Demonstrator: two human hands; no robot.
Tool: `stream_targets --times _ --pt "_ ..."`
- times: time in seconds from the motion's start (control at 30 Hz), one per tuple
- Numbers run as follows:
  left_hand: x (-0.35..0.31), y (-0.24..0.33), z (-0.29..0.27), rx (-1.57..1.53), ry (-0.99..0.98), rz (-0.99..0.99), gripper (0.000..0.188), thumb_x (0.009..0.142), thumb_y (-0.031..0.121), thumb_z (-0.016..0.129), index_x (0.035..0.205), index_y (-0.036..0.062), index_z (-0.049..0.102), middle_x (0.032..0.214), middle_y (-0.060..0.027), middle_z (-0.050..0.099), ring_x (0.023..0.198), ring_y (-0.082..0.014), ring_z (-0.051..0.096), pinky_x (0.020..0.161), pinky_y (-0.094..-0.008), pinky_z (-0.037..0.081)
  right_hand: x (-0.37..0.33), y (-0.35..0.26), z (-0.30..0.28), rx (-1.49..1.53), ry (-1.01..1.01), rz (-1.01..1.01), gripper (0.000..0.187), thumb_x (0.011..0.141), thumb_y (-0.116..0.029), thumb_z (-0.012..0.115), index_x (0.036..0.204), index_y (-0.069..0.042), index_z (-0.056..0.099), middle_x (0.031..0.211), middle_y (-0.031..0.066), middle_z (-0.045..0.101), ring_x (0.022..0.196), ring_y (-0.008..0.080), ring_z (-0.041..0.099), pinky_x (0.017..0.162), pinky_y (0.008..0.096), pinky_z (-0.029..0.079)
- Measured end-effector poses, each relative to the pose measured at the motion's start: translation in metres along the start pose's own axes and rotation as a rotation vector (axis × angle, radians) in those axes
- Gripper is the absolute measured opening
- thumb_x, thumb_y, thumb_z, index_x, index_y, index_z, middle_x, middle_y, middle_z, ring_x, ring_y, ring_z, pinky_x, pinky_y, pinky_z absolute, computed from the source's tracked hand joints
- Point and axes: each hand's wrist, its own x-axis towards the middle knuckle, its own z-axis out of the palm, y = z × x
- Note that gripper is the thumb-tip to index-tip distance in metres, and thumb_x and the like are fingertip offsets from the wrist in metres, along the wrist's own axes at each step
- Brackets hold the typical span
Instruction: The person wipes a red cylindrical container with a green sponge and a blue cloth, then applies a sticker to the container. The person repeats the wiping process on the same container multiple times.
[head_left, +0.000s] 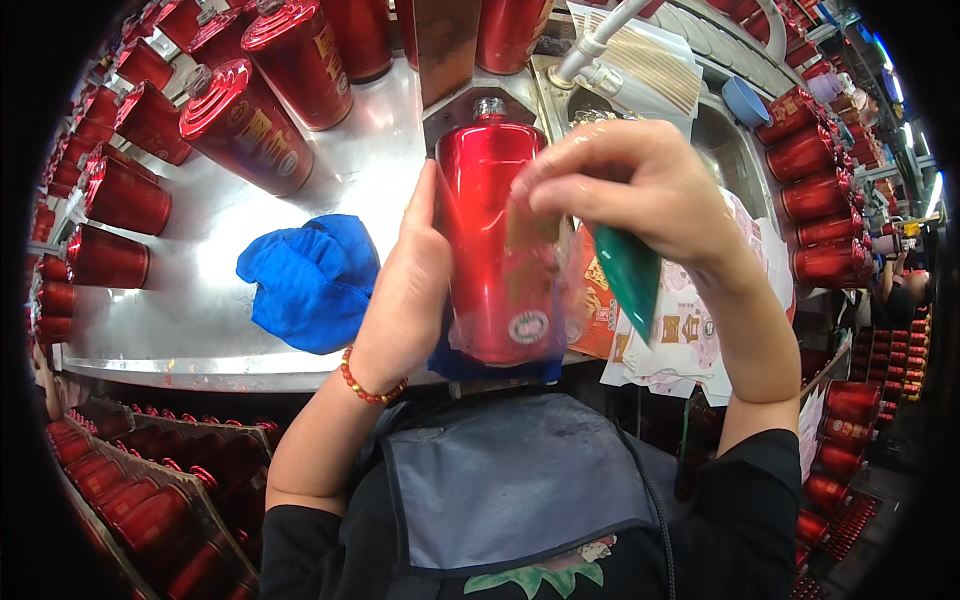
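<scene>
A glossy red bottle [490,190] with a clear neck lies in front of me, neck pointing away. My left hand [415,270] rests along its left side, fingers stretched out flat against it. A wet-looking clear film [570,290] with gold marks and a round white emblem covers part of the bottle's front. Thumb and forefinger of my right hand [640,185] are pinched together at the film, over the bottle's right side; motion blurs them slightly. A green, flat scraper [630,280] juts from under that hand, held by its curled lower fingers, which are hidden.
A crumpled blue cloth [310,280] lies left on the metal table [200,330]. Several red bottles [250,130] stand beyond it. Printed decal sheets [690,340] lie to the right, near a sink [715,140] and a blue bowl [745,100]. Racks of red bottles [130,490] surround me.
</scene>
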Motion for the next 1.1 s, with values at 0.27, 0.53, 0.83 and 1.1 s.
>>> stream_targets --times 0.27,0.53,0.83,1.1 --pt "-0.015 -0.011 0.001 0.343 0.017 -0.017 0.11 0.084 0.025 0.083 0.158 -0.0087 0.008 0.149 -0.027 0.037 0.14 -0.0341 0.042 0.116 -0.0411 0.034 0.018 0.034 0.0 -0.048 0.087 -0.038 0.016 0.094 -0.005 0.07 0.107 0.004 0.073 0.105 0.0078 0.073 0.096 0.0127 0.07 0.088 0.0266 0.055" --pt "-0.014 -0.01 -0.002 0.147 -0.019 -0.065 0.105 0.088 0.017 0.079 0.159 -0.0073 0.006 0.158 -0.0234 0.03 0.147 -0.0288 0.035 0.12 -0.0401 0.03 0.021 0.036 0.005 -0.181 0.162 -0.114 0.016 0.094 -0.006 0.07 0.106 0.004 0.072 0.104 0.0062 0.071 0.092 0.0123 0.07 0.082 0.0256 0.057" --pt "-0.012 -0.006 0.003 -0.01 -0.027 -0.058 0.1 0.091 0.007 0.073 0.16 -0.0046 0.002 0.159 -0.0218 0.031 0.146 -0.0268 0.036 0.12 -0.0398 0.03 0.024 0.04 0.007 -0.199 0.203 -0.134 0.017 0.094 -0.01 0.072 0.106 0.002 0.073 0.095 0.0063 0.073 0.09 0.0117 0.07 0.082 0.0257 0.057" --pt "-0.011 -0.002 0.004 -0.017 -0.02 -0.068 0.096 0.093 0.007 0.07 0.16 -0.005 0.002 0.159 -0.0216 0.031 0.145 -0.0266 0.037 0.119 -0.0393 0.031 0.027 0.041 0.008 -0.19 0.204 -0.15 0.016 0.095 -0.01 0.071 0.105 0.002 0.073 0.097 0.0068 0.074 0.091 0.0113 0.071 0.084 0.0259 0.057"
